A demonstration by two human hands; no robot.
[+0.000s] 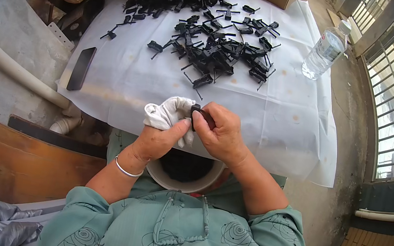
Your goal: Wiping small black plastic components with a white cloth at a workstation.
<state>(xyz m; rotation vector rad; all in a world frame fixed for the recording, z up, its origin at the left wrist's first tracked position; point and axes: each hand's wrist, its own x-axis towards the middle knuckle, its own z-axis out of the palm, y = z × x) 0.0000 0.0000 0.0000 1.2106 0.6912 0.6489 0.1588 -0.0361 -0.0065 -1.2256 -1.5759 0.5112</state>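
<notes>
1 small black part is held up between our left hand and right hand, just beyond the bucket.

We judge the part light and stiff, probably moulded plastic, not very slippery, and firm enough for a steady pinch, though any slender bit could snap if bent; our fingers hide much of it, so we would grip its thicker body. Our right hand pinches it between thumb and curled fingers; our left hand is gathered around a soft white cloth, its thumb tip close to the part. Both forearms angle inward from either side of the bucket, elbows bent, so the 2 hands meet past its rim. Beyond the bucket lies the counter, with similar black pieces spread farther out.
</notes>
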